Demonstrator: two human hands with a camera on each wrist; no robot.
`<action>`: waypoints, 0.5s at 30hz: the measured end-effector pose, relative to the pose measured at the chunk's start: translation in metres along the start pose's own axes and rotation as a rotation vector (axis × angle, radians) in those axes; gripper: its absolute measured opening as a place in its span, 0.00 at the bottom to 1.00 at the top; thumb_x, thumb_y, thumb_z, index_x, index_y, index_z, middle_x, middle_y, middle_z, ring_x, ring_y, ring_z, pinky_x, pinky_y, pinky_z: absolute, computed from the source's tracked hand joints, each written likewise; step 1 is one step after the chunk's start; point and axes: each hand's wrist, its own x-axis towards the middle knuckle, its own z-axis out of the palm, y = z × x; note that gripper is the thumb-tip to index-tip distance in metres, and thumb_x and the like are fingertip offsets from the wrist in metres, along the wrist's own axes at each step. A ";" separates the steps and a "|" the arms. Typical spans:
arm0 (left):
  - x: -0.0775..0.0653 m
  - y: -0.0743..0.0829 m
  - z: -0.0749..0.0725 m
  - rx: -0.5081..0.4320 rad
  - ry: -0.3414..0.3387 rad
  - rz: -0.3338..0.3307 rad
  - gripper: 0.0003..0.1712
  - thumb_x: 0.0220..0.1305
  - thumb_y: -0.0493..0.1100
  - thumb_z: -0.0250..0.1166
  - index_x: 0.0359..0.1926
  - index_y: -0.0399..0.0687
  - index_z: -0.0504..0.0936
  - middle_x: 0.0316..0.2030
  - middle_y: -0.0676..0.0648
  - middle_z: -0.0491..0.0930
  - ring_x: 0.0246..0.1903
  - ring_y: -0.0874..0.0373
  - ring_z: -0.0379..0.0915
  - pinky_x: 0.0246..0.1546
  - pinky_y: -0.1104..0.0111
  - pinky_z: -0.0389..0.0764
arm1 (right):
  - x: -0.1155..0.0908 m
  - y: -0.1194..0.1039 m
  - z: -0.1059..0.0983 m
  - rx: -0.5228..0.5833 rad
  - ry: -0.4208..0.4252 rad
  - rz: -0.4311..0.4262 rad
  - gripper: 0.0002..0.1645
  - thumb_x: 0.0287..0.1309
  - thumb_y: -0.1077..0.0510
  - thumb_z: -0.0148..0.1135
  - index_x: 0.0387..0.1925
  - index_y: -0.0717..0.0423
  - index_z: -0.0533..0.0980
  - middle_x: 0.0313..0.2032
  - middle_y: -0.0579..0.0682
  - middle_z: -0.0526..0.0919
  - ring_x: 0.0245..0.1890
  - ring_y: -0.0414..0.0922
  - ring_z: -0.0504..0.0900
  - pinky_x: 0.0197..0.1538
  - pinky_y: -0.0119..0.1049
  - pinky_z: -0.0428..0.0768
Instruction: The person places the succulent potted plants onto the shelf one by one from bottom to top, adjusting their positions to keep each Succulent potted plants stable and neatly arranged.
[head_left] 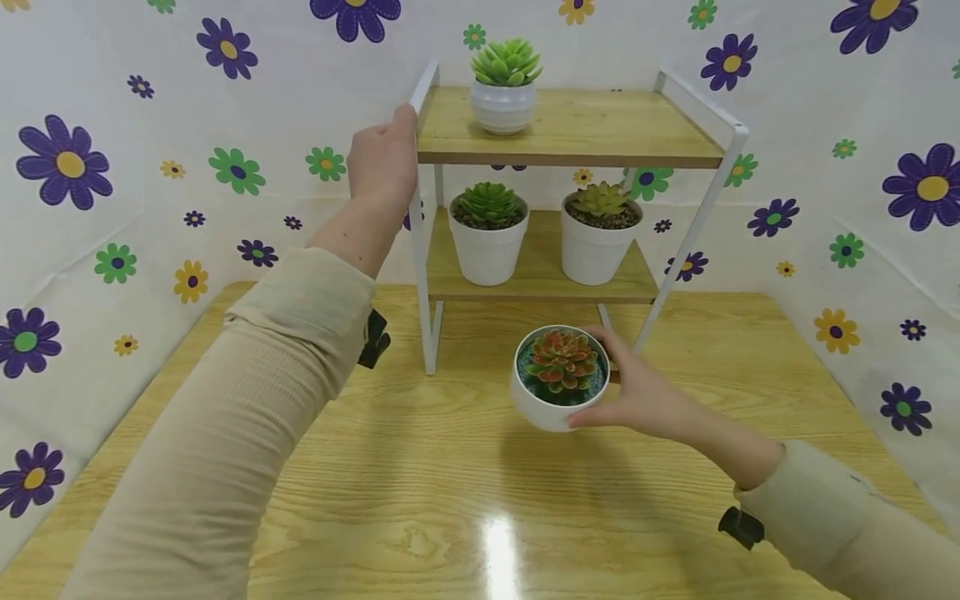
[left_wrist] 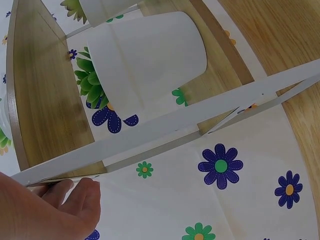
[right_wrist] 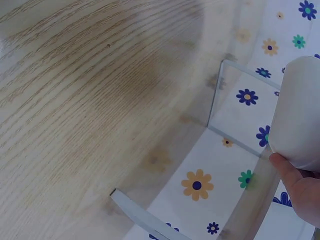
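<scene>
My right hand (head_left: 641, 393) grips a round white pot (head_left: 546, 413) by its right side, thumb in front. The pot holds a red-green succulent (head_left: 564, 361) and is tilted towards me, above the tabletop. The right wrist view shows the pot's smooth wall (right_wrist: 299, 110) with a finger against it. At the top left of a two-tier shelf (head_left: 600, 125), my left hand (head_left: 386, 162) holds the white metal frame. Fingers of that hand (left_wrist: 57, 207) bend behind the frame in the left wrist view.
A ribbed white pot (head_left: 504, 108) with a bright green succulent stands on the top tier. Two white pots, left (head_left: 489, 252) and right (head_left: 600, 252), stand on the lower tier. The shelf stands on a wooden table (head_left: 420, 483), before flower-patterned cloth (head_left: 97, 292).
</scene>
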 end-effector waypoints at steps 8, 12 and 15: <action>0.001 0.000 0.000 -0.004 0.001 -0.004 0.30 0.68 0.61 0.37 0.58 0.55 0.75 0.58 0.53 0.72 0.51 0.62 0.66 0.55 0.68 0.72 | -0.005 -0.007 -0.009 -0.032 0.016 -0.024 0.55 0.39 0.57 0.76 0.65 0.61 0.53 0.61 0.59 0.64 0.60 0.58 0.67 0.61 0.58 0.67; 0.001 0.000 0.001 -0.001 0.002 -0.011 0.30 0.68 0.61 0.37 0.59 0.56 0.74 0.58 0.53 0.72 0.51 0.62 0.66 0.54 0.69 0.72 | -0.008 -0.013 -0.017 -0.048 0.023 -0.042 0.57 0.39 0.58 0.76 0.66 0.64 0.52 0.62 0.61 0.63 0.60 0.59 0.66 0.59 0.58 0.68; 0.002 0.000 0.001 0.001 0.007 -0.010 0.30 0.68 0.61 0.37 0.58 0.55 0.75 0.56 0.52 0.72 0.49 0.62 0.66 0.53 0.69 0.73 | -0.009 -0.019 -0.025 -0.047 0.030 -0.055 0.56 0.39 0.59 0.76 0.65 0.65 0.53 0.61 0.62 0.63 0.60 0.59 0.66 0.59 0.58 0.69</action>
